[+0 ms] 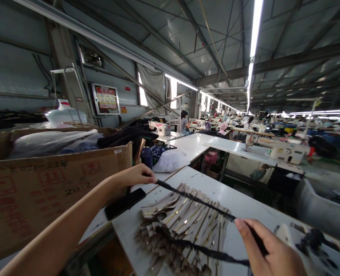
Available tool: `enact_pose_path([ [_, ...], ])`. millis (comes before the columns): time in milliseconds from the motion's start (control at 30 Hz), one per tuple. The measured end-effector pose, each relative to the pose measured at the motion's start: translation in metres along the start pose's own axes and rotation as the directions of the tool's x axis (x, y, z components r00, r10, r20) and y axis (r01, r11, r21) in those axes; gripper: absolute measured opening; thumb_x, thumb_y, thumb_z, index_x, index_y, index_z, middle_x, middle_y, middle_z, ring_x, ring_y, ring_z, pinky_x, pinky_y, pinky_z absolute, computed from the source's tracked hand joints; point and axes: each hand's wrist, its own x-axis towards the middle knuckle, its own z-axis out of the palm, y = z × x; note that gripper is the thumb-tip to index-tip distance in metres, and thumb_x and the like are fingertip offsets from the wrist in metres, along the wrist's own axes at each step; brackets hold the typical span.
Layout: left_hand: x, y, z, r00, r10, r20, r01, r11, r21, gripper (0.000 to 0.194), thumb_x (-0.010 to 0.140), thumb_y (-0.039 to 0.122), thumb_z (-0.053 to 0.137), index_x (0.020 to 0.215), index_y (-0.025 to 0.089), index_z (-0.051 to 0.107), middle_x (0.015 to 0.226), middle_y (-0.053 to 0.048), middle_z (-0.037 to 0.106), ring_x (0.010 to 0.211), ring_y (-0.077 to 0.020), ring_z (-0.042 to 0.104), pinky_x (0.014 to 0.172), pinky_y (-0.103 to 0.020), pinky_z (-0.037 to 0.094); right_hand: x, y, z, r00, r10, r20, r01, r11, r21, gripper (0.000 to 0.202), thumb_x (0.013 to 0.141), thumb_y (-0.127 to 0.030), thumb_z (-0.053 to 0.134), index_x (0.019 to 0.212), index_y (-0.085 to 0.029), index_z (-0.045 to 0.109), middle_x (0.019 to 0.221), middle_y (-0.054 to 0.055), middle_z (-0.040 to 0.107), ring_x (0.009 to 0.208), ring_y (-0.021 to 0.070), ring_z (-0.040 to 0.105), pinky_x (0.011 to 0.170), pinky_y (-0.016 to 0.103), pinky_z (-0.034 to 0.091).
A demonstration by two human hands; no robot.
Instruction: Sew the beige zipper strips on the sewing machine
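Observation:
My left hand (142, 174) pinches one end of a narrow black fabric strip (197, 199). From there the strip runs taut, slanting down to my right hand (269, 245), whose thumb and fingers are closed on it. A second length of the black strip loops back below, passing over the pile toward the right hand. Under both lengths lies a spread bundle of grey-beige fabric strips (184, 222) with shiny gold-coloured bits, on the white table (170, 176). The near part of the bundle is blurred.
A large cardboard box (57, 191) with plastic-wrapped goods stands at left. A black phone-like slab (125, 203) lies by my left forearm. A sewing machine part (314, 249) sits at lower right, another sewing machine (285, 149) beyond. A person (184, 122) sits farther back.

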Motion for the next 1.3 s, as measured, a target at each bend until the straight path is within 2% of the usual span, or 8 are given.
enact_pose_path([
  [100,0.045,-0.020,0.025,0.988,-0.135,-0.080,0.141,0.987,0.076,0.047,0.068,0.059,0.066,0.071,0.013,0.071,0.060,0.001,0.055,0.056,-0.0117,0.042,0.053,-0.022,0.031,0.011,0.007,0.015,0.997,0.051,0.049,-0.035,0.956,-0.292,0.036,0.089,-0.053,0.041,0.089,-0.030,0.070,0.086,0.005,0.074,0.075,0.0228,0.069,0.055,0.025,0.046],
  [200,0.075,-0.040,0.071,0.969,-0.223,-0.106,0.235,0.965,0.117,0.045,0.067,0.058,0.066,0.071,0.013,0.071,0.060,0.000,0.059,0.054,-0.0133,0.047,0.051,-0.023,0.032,0.016,0.027,0.041,0.959,0.232,0.165,-0.119,0.853,-0.508,0.030,0.092,-0.038,0.041,0.089,-0.030,0.070,0.093,0.005,0.073,0.080,0.0234,0.069,0.060,0.028,0.045],
  [333,0.090,-0.063,0.130,0.931,-0.333,-0.150,0.356,0.917,0.178,0.036,0.068,0.050,0.069,0.071,0.015,0.071,0.066,-0.005,0.067,0.062,-0.0174,0.058,0.054,-0.023,0.036,0.016,0.071,0.074,0.895,0.365,0.256,-0.167,0.807,-0.566,0.026,0.092,-0.033,0.044,0.085,-0.028,0.069,0.092,0.004,0.072,0.091,0.0243,0.068,0.066,0.029,0.044],
  [433,0.097,-0.073,0.152,0.896,-0.402,-0.188,0.438,0.868,0.234,0.028,0.071,0.042,0.068,0.074,0.014,0.071,0.076,-0.009,0.071,0.071,-0.0205,0.063,0.058,-0.024,0.039,0.012,0.105,0.096,0.860,0.447,0.247,-0.244,0.785,-0.569,0.023,0.092,-0.031,0.047,0.087,-0.022,0.068,0.094,0.008,0.072,0.094,0.0259,0.066,0.069,0.030,0.044],
  [667,0.115,-0.088,0.144,0.852,-0.516,-0.085,0.513,0.793,0.330,0.018,0.074,0.028,0.072,0.070,0.012,0.067,0.072,-0.007,0.069,0.077,-0.0219,0.065,0.067,-0.028,0.046,0.003,0.139,0.131,0.810,0.546,0.214,-0.402,0.783,-0.474,0.020,0.087,-0.023,0.051,0.087,-0.010,0.066,0.091,0.017,0.071,0.091,0.0284,0.067,0.071,0.031,0.044],
  [833,0.121,-0.092,0.147,0.850,-0.523,0.063,0.470,0.807,0.357,0.019,0.088,0.031,0.063,0.085,0.012,0.064,0.083,-0.001,0.066,0.079,-0.0160,0.064,0.074,-0.032,0.052,0.003,0.139,0.145,0.819,0.517,0.250,-0.429,0.840,-0.333,0.018,0.083,-0.020,0.053,0.088,-0.015,0.070,0.092,0.009,0.073,0.092,0.0202,0.068,0.074,0.023,0.045],
  [1000,0.125,-0.085,0.160,0.864,-0.487,0.127,0.411,0.828,0.381,0.022,0.091,0.033,0.059,0.093,0.011,0.063,0.090,-0.003,0.065,0.081,-0.0168,0.063,0.074,-0.033,0.054,0.004,0.130,0.160,0.834,0.499,0.234,-0.441,0.859,-0.259,0.021,0.079,-0.017,0.053,0.088,-0.014,0.072,0.098,0.011,0.073,0.097,0.0219,0.066,0.080,0.024,0.045],
  [1300,0.129,-0.096,0.143,0.905,-0.405,0.130,0.325,0.856,0.401,0.018,0.089,0.029,0.062,0.088,0.011,0.065,0.091,-0.003,0.066,0.089,-0.0188,0.063,0.083,-0.038,0.051,0.007,0.148,0.138,0.830,0.478,0.289,-0.455,0.878,-0.146,0.020,0.078,-0.023,0.055,0.082,-0.015,0.073,0.082,0.006,0.074,0.083,0.0211,0.068,0.068,0.024,0.044],
])
